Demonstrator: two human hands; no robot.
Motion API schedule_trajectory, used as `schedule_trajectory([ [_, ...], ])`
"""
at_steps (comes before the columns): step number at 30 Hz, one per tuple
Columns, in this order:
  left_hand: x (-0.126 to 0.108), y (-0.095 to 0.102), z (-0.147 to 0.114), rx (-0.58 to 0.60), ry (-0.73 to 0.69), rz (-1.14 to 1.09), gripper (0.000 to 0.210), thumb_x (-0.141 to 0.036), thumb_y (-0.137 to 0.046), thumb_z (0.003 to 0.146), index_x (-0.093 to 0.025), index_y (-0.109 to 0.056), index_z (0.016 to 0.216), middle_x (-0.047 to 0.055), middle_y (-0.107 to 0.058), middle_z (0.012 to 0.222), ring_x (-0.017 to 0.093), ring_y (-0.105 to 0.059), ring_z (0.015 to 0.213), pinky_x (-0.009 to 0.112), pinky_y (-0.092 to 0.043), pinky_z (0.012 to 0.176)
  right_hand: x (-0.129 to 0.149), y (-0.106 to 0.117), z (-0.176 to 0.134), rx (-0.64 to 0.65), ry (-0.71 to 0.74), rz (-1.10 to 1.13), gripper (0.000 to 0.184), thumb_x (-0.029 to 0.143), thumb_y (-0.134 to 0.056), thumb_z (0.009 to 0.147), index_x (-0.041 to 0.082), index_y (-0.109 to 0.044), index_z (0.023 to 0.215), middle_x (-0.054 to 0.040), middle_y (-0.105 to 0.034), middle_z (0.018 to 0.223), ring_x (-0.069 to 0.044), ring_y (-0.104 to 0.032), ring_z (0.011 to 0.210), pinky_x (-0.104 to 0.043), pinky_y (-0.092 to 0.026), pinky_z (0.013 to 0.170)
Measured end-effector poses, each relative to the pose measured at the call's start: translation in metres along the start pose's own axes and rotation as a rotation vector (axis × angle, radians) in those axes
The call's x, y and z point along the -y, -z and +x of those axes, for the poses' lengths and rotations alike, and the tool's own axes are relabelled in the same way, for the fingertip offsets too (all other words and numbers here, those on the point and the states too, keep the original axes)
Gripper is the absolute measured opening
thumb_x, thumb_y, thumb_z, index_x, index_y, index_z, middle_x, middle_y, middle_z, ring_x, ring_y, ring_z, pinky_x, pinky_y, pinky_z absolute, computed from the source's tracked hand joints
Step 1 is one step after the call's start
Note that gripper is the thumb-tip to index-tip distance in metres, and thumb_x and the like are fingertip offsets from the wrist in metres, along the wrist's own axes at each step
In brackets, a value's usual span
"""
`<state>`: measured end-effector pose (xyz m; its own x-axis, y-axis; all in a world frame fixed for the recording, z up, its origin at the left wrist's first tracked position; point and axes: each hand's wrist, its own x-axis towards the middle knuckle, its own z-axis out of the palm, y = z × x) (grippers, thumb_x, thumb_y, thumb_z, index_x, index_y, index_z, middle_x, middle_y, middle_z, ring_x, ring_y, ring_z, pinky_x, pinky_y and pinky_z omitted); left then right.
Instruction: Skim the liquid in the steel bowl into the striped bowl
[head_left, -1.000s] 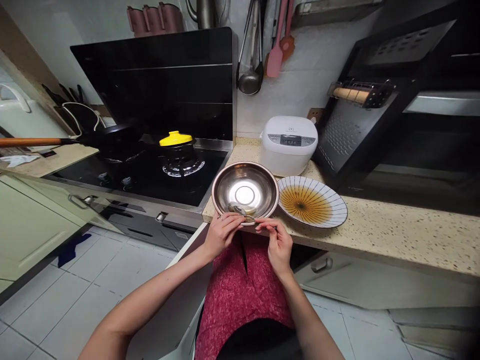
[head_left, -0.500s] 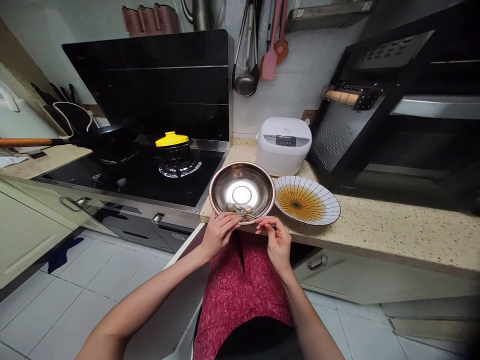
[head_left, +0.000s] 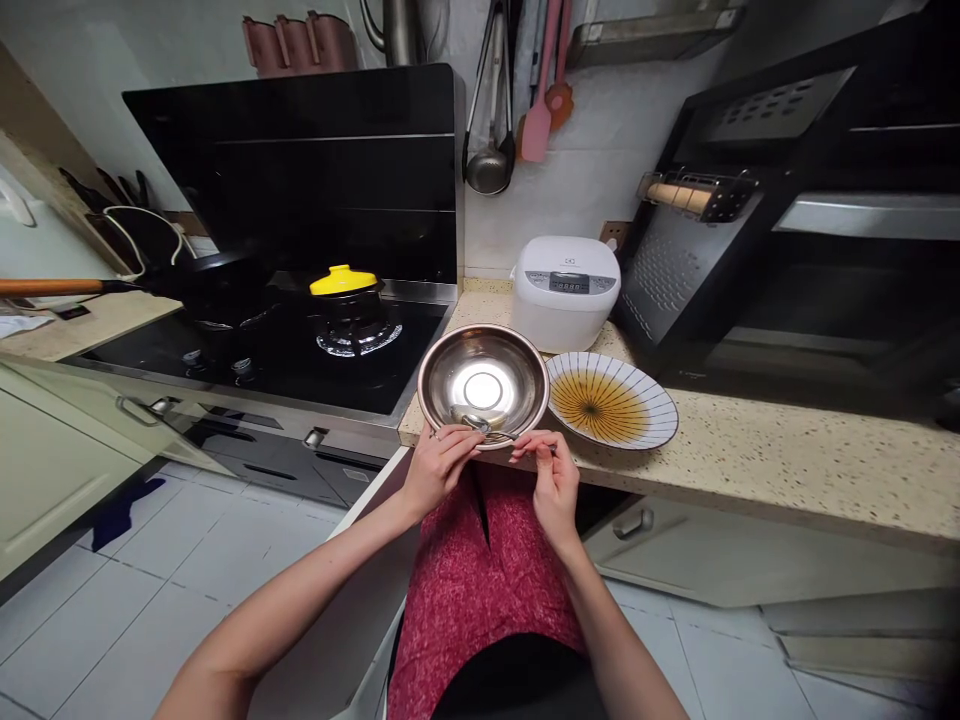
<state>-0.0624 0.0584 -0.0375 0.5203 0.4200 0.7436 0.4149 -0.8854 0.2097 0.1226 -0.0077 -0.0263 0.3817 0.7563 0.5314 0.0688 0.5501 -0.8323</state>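
Note:
At the counter's front edge sits a shiny metal bowl [head_left: 517, 375]. My left hand [head_left: 442, 465] is closed on its near rim, fingertips over the edge and touching or close to a spoon. That metal spoon [head_left: 472, 421] lies low in the bowl near its front wall, with its handle running right over the rim. My right hand [head_left: 551, 480] pinches the handle end between thumb and fingers. A striped white plate [head_left: 656, 410] with a pool of brown liquid stands just right of the bowl. My fingers hide part of the spoon's handle.
A white rice cooker [head_left: 566, 300] stands behind the bowl and plate. On the left, the black gas stove [head_left: 330, 385] carries a yellow-lidded pot [head_left: 343, 282] and a wok [head_left: 217, 285]. A black oven [head_left: 825, 290] fills the right. An open drawer [head_left: 371, 490] juts out below.
The spoon has turned or shifted slightly in the bowl, so its rounded end shows more plainly. Both hands keep nearly the same places.

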Motion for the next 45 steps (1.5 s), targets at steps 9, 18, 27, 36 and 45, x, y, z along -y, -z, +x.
schedule_trajectory([
  [9,0.002,-0.002,-0.001,0.005,0.014,-0.014,0.029,-0.024,-0.051,0.106,-0.024,-0.066,0.131,0.009,-0.078,0.115,0.023,-0.071,0.107,0.047,-0.048,0.103,0.000,0.000,0.000,-0.085,0.004,0.020,0.027,0.043,-0.051,0.104,0.022,-0.059,0.089,-0.0018,-0.065,0.088,-0.013,-0.064,0.074,-0.028,-0.058,0.068],
  [18,0.003,-0.003,-0.003,0.014,0.035,-0.017,0.028,-0.024,-0.052,0.106,-0.023,-0.068,0.129,0.009,-0.078,0.115,0.024,-0.071,0.109,0.048,-0.049,0.103,0.013,0.006,0.014,-0.129,0.088,-0.040,0.029,0.044,-0.052,0.103,0.022,-0.060,0.087,-0.0022,-0.065,0.086,-0.014,-0.062,0.073,-0.028,-0.056,0.066],
  [27,0.003,-0.004,-0.002,0.011,0.026,-0.004,0.027,-0.024,-0.053,0.106,-0.023,-0.067,0.129,0.009,-0.079,0.114,0.024,-0.071,0.108,0.051,-0.047,0.107,0.032,0.011,0.032,-0.155,0.152,-0.059,0.028,0.043,-0.052,0.103,0.022,-0.058,0.087,-0.0025,-0.065,0.085,-0.014,-0.062,0.073,-0.029,-0.056,0.068],
  [36,0.003,-0.002,-0.001,-0.007,0.024,-0.022,0.027,-0.025,-0.053,0.105,-0.024,-0.070,0.127,0.009,-0.079,0.111,0.024,-0.072,0.106,0.051,-0.049,0.106,0.056,0.032,0.048,-0.297,0.253,-0.069,0.025,0.042,-0.054,0.103,0.021,-0.057,0.089,-0.0023,-0.063,0.087,-0.013,-0.063,0.073,-0.028,-0.057,0.067],
  [45,0.003,-0.002,-0.002,-0.020,0.015,-0.009,0.026,-0.023,-0.053,0.105,-0.022,-0.069,0.125,0.008,-0.079,0.112,0.023,-0.072,0.105,0.047,-0.050,0.103,0.052,0.066,0.047,-0.443,0.349,-0.225,0.025,0.041,-0.054,0.102,0.021,-0.058,0.088,-0.0025,-0.062,0.086,-0.015,-0.062,0.075,-0.029,-0.055,0.068],
])
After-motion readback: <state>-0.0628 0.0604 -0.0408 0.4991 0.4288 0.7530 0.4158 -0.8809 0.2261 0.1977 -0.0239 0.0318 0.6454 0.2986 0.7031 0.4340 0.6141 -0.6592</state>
